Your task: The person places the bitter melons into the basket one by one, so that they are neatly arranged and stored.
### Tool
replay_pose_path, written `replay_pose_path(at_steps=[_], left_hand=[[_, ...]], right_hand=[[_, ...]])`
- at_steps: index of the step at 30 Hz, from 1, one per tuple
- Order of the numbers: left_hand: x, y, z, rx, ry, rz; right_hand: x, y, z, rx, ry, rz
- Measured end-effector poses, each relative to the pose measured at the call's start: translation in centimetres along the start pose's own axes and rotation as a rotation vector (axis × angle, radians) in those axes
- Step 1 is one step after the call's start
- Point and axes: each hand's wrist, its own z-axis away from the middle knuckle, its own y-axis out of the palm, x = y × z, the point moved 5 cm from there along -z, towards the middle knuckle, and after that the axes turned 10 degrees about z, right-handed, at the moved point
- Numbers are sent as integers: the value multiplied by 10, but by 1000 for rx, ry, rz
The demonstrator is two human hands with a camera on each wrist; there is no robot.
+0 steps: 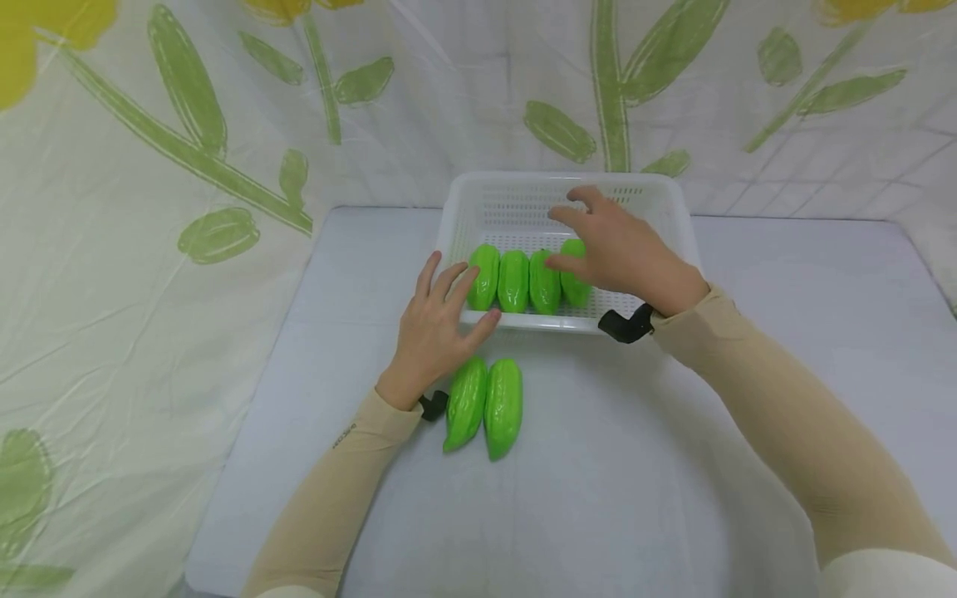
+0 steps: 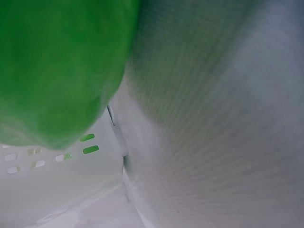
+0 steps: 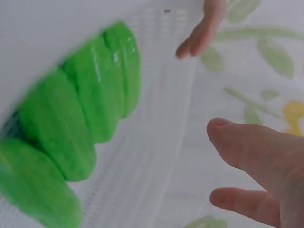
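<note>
Several glossy green, ridged, long vegetables, kind unclear, lie side by side in a white perforated plastic basket. Above its right part my right hand hovers with fingers spread, partly covering the rightmost vegetable; in the right wrist view its fingers are apart from the row. My left hand, fingers extended, is over the basket's front left corner; contact cannot be told. Below that hand, two more green vegetables, one slightly tilted and one beside it, lie on the table. One looms close in the left wrist view.
The pale table extends in front of the basket and to both sides. A white curtain with green leaves and yellow flowers hangs behind the basket and on the left. A black wrist camera mount sits near the basket's front rim.
</note>
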Motion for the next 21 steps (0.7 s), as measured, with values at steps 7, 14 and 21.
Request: replay_pose_path(at_steps=[7, 14, 21], left_hand=[[1, 0, 0, -1, -6, -1], [0, 0, 0, -21, 21, -4], [1, 1, 1, -25, 26, -9]], right_hand=[[30, -7, 31, -194, -45, 9], [59, -1, 63, -333, -114, -16], [86, 9, 91, -415, -180, -19]])
